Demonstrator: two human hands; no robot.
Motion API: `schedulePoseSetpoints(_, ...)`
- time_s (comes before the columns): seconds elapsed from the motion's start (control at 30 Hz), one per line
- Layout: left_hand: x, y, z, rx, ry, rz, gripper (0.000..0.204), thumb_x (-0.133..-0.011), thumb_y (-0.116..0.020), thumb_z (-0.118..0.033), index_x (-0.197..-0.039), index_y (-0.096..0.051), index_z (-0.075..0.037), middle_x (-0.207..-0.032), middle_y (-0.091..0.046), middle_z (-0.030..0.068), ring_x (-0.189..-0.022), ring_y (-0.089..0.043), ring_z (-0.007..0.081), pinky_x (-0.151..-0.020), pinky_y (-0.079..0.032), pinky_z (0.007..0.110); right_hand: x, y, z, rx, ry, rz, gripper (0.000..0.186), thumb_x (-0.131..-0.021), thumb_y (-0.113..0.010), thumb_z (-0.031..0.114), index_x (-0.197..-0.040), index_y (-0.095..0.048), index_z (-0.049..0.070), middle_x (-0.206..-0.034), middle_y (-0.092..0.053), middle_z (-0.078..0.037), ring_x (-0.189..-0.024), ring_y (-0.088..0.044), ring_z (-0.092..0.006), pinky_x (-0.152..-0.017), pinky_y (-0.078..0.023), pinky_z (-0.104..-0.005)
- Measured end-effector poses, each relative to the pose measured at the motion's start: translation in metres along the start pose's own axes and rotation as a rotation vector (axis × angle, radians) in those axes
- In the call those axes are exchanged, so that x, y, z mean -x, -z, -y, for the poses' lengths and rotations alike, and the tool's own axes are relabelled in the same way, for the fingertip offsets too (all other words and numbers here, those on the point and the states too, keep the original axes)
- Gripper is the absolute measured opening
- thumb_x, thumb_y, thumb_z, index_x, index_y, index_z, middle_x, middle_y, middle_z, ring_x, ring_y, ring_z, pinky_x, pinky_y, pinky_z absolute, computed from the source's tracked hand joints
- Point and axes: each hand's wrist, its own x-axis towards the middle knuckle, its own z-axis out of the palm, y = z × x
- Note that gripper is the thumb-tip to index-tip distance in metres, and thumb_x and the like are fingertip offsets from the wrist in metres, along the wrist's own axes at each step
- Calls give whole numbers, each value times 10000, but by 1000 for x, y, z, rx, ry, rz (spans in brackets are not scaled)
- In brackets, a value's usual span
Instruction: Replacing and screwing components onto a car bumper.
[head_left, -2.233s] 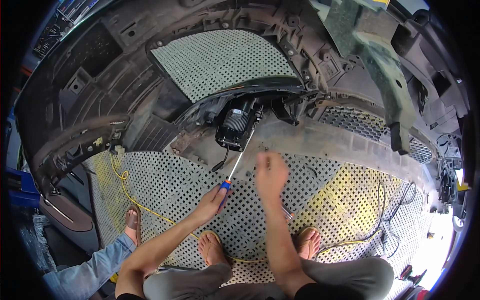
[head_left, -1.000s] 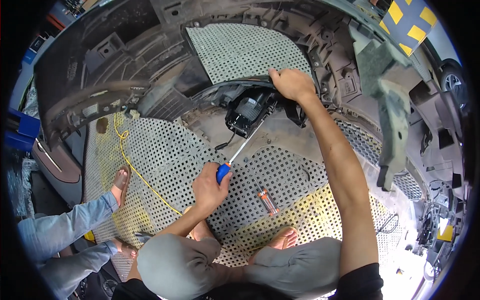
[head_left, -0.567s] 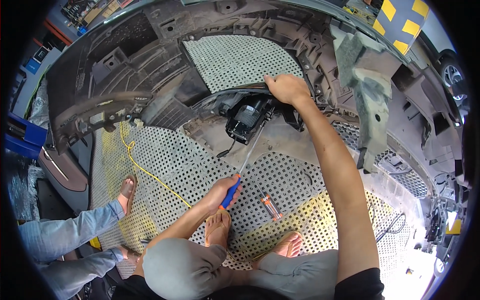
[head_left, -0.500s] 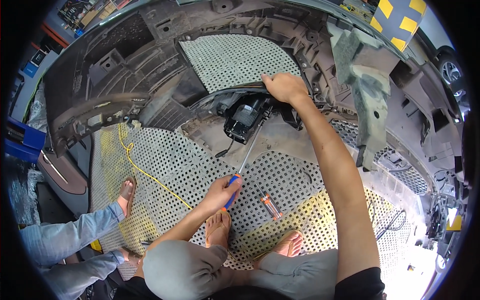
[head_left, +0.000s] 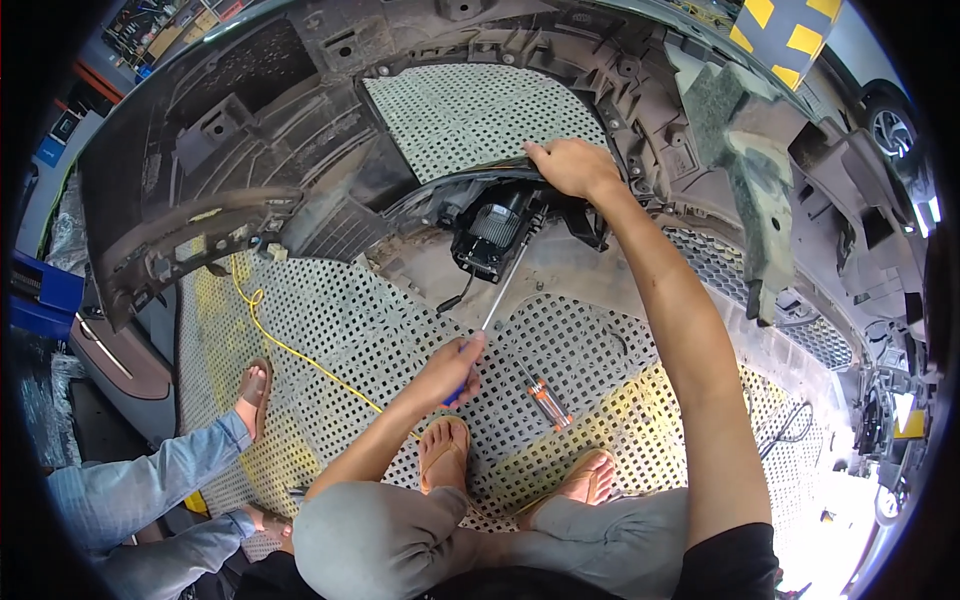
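My left hand (head_left: 446,374) is closed round the blue handle of a screwdriver (head_left: 506,287). Its long metal shaft slants up to the side of a black finned unit (head_left: 495,228), which looks like a lamp housing; the tip is lost among the dark parts there. With fingers bent over the unit's upper rim, my right hand (head_left: 574,168) grips it from the far side. The unit sits within a large dark car bumper (head_left: 340,190), whose inner side faces me. A second screwdriver (head_left: 549,405), with a clear and orange handle, lies on the perforated floor mat near my feet.
A yellow cord (head_left: 310,358) runs over the floor mat (head_left: 390,345). Another person's jeans-clad legs (head_left: 150,475) extend in from the left. On the right, a grey-green bracket-like piece (head_left: 757,180) lies over the bumper. A striped yellow-grey block (head_left: 785,38) and a car wheel (head_left: 888,130) stand beyond.
My left hand has shifted up the screwdriver, its fingers now by the shaft end of the handle. My right hand still grips the rim. The view has shifted slightly.
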Motion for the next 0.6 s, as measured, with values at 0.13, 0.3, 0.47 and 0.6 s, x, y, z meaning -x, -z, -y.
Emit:
schedulePoseSetpoints(0.13, 1, 25, -11, 373, 70, 382, 539, -1054, -372, -562, -1062, -543, -51, -623, -531, 21, -436, -475, 106, -354, -370, 261, -2, -2, -1, 3, -11, -14, 676, -1020, -330, 588, -1105, -741, 58, -1178, -699, -210, -1132, -651, -369, -998, -483, -471)
schedulePoseSetpoints(0.3, -2, 6, 4, -307, -267, -70, 387, -1059, -497, -406, -1014, -566, -27, -577, -556, 60, -408, -511, 172, -383, -419, 317, -1, -6, 1, 2, -39, -33, 671, -1020, -330, 588, -1097, -746, 66, -1167, -705, -203, -1127, -652, -369, -996, -482, -477)
schedulePoseSetpoints(0.47, -4, -8, 12, -1005, -503, -492, 356, -1000, -572, -326, -1069, -573, 23, -714, -675, 256, -606, -653, 460, -513, -523, 431, -4, -9, -1, 29, -14, -24, 666, -1019, -318, 593, -1104, -748, 90, -1168, -705, -198, -1121, -652, -376, -994, -482, -482)
schedulePoseSetpoints(0.6, -8, 15, 11, -62, -207, -3, 418, -1021, -556, -367, -1147, -584, 30, -717, -603, 92, -629, -601, 249, -539, -451, 345, -6, -9, -3, 25, -9, -31, 668, -1016, -315, 593, -1102, -748, 92, -1167, -703, -205, -1120, -650, -384, -994, -482, -480)
